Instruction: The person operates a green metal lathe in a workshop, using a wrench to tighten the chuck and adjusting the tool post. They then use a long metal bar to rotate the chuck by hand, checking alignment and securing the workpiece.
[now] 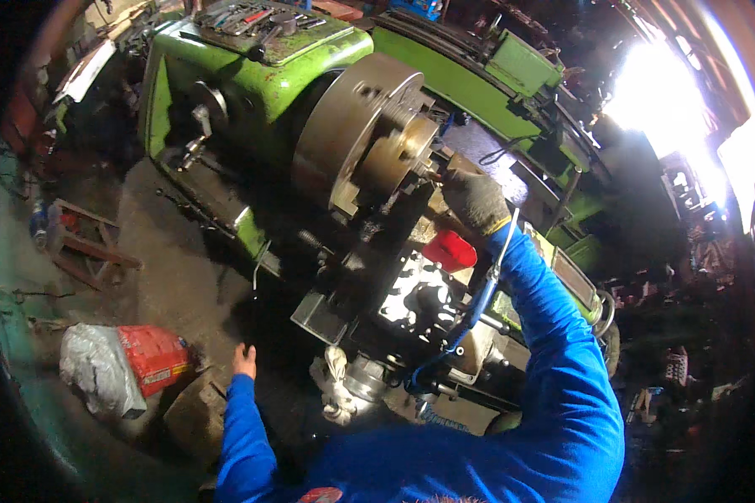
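My right hand [476,201], in a dark grey work glove, reaches to the front of the lathe chuck [344,126]. Its fingers look curled by the end of a round metal workpiece [398,155] set in the chuck; what they grip, if anything, is hidden. Bare and low at my left side hangs my left hand [245,360], fingers apart, touching nothing. Below the right glove, a red plastic container [450,251] rests on the carriage next to the tool post [428,298]. A blue-handled air gun [482,302] with a thin metal nozzle stands beside my right forearm.
The green headstock [260,75] carries several hand tools [252,21] on top. A pale rag [335,386] hangs by the carriage handwheel. On the floor at left lie a red and silver bag [151,356] and a rusty metal frame [88,239]. Strong light enters at right.
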Demonstrator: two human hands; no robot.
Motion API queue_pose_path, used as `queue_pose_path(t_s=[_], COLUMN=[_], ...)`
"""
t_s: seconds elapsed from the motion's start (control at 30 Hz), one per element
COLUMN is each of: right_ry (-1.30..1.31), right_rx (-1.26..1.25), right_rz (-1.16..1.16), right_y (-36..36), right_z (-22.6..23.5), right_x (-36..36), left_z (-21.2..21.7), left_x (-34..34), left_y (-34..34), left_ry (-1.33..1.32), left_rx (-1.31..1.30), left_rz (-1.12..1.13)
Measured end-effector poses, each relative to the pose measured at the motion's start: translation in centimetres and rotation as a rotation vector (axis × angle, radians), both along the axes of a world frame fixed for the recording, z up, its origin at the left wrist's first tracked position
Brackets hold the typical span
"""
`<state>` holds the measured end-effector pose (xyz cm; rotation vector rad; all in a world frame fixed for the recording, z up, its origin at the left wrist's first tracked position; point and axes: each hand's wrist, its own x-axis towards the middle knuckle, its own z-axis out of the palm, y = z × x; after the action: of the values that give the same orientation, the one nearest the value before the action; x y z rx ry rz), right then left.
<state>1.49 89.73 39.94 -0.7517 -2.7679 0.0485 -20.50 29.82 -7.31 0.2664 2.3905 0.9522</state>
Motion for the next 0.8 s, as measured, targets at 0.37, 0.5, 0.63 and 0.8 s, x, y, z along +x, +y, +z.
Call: queue_pose_path(t_s=[0.37,0.5,0.63,0.8], right_ry=[-0.374,-0.418,-0.252,-0.522], right_rx=[0.169,0.105,0.117,0.085], right_rz=[-0.039,-0.061,-0.01,-0.107], right_y=[-2.5,-2.2,-2.4,-2.8], right_z=[-0.1,0.4,-0.6,0.1], right_x=[-0.6,-1.1,-1.1,-1.8], left_z=[1.5,1.4,0.0,-1.8], left_x=[-6.9,-6.8,-7.5,-9.0], left_y=[17.3,15.5,13.0,13.4], left_ry=[0.144,0.078,0.059,0.031], left_rx=[-0.307,-0.333,-0.393,-0.393], left_rz=[-0.005,-0.027,-0.091,-0.079])
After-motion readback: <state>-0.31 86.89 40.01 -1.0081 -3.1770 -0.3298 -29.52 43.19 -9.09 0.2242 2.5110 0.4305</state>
